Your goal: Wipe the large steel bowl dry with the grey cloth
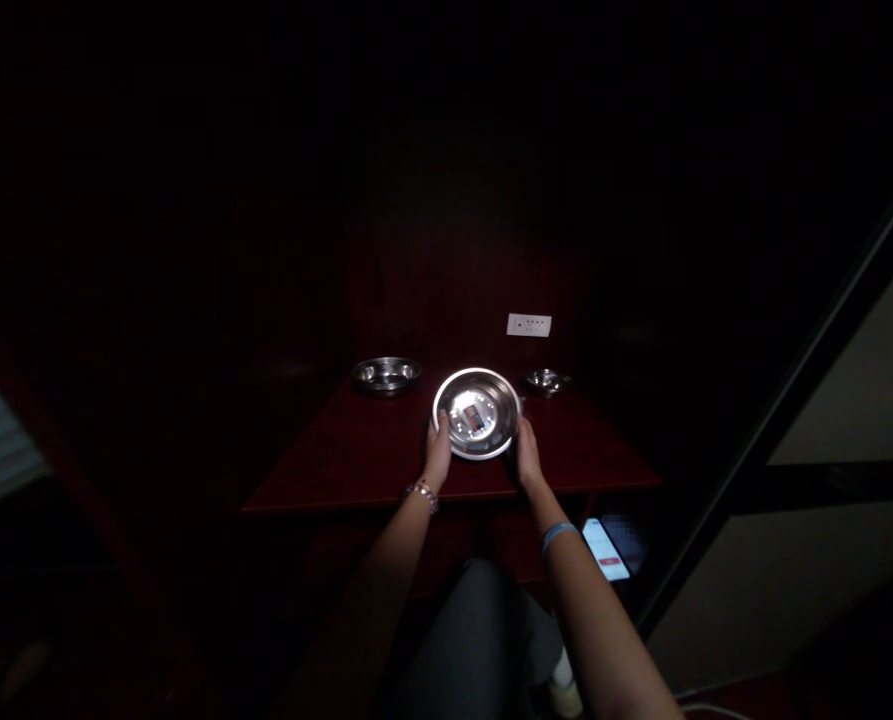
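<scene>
Between my two hands is a round, shiny metal bowl (491,440), tilted so its inside faces me, with a dark and red label on its bottom. My left hand (438,452) grips the rim at the left, thumb over the edge. At the right side, my right hand (527,452) is closed around the rim, its fingers mostly hidden behind the bowl. The bowl is held above the dark red tabletop (386,465). Behind it to the left sits a wider metal basin (387,388), and to the right a smaller metal bowl (546,384).
A white power socket (528,325) is on the back wall above the tabletop. Below the table's right front edge, a lit phone (605,548) shows its screen. My knee (476,620) is under the front edge. Much of the surroundings is too dark to make out.
</scene>
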A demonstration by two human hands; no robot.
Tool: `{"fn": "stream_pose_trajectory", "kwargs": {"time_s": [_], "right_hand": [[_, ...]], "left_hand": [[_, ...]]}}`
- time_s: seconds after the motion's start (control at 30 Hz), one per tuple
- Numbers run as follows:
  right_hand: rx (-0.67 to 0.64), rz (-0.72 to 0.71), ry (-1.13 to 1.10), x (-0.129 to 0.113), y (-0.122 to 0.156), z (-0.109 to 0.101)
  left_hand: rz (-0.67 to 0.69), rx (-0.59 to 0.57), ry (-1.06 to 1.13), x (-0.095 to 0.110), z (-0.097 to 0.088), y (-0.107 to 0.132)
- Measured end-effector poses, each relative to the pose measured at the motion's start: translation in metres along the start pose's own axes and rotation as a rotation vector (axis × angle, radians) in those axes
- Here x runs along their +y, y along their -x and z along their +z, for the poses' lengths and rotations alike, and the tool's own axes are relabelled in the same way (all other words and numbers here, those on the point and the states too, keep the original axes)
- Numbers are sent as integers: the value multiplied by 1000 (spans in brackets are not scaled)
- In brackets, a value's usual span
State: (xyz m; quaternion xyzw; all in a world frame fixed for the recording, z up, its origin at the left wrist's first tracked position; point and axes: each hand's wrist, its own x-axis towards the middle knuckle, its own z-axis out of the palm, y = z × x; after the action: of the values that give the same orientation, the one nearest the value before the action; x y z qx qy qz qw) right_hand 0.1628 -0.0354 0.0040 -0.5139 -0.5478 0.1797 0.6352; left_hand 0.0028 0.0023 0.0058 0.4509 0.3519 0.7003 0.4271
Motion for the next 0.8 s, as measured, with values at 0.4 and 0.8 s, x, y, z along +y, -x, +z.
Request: {"fn": "stream_pose_trajectory", "kwargs": {"time_s": [0.4, 0.8], "right_hand": [[-33, 232, -157, 13, -2, 2], [11, 229, -97, 18, -3, 3]], "left_hand": [[-123, 9, 82, 10, 1, 4], [-117, -10, 80, 13, 2, 7]]}}
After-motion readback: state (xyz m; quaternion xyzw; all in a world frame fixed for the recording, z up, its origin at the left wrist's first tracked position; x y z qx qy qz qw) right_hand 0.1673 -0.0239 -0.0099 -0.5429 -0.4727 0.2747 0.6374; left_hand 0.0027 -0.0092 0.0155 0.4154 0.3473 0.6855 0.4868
